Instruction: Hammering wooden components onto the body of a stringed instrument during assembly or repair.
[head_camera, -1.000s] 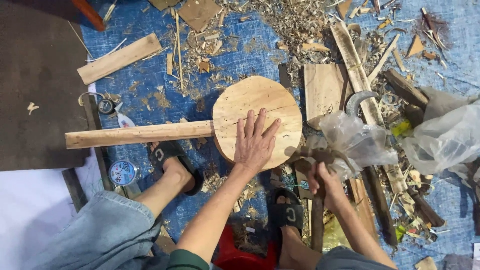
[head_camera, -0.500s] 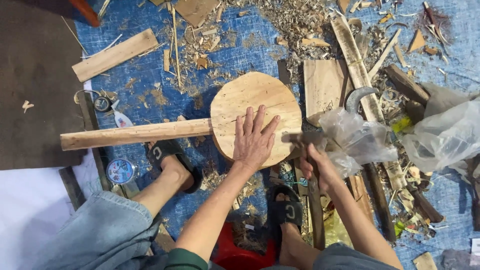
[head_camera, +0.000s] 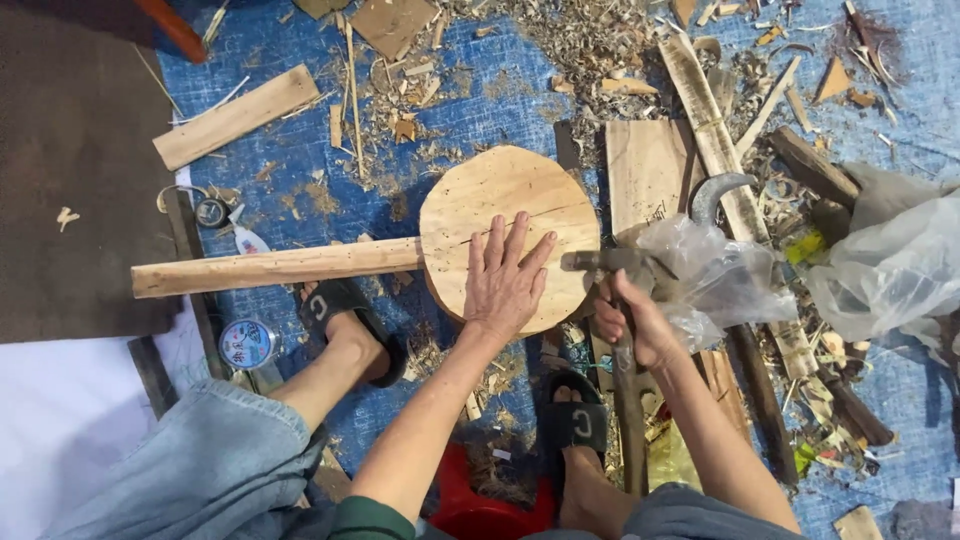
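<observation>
The right hand (head_camera: 632, 322) was clenched around the handle of a hammer (head_camera: 618, 300), just below the head, with the wrist bent and the forearm running down and right toward the lower edge of the view. The hammer's metal head lay level at the right edge of a round wooden disc (head_camera: 508, 235), its face touching or just beside that edge; which of the two could not be told. The left hand (head_camera: 505, 275) was released, fingers spread and pressed flat on the lower right part of the disc, palm down, with the forearm extended from below. A long wooden handle (head_camera: 275, 268) projected from the disc's left edge, lying roughly level. The disc rested on a blue tarp (head_camera: 300, 190) on the floor, between the person's two sandalled feet (head_camera: 345, 325). A flat plank (head_camera: 645, 170) lay just right of the disc, clear plastic bags (head_camera: 890, 265) further right, and wood shavings (head_camera: 590, 40) were scattered above.
</observation>
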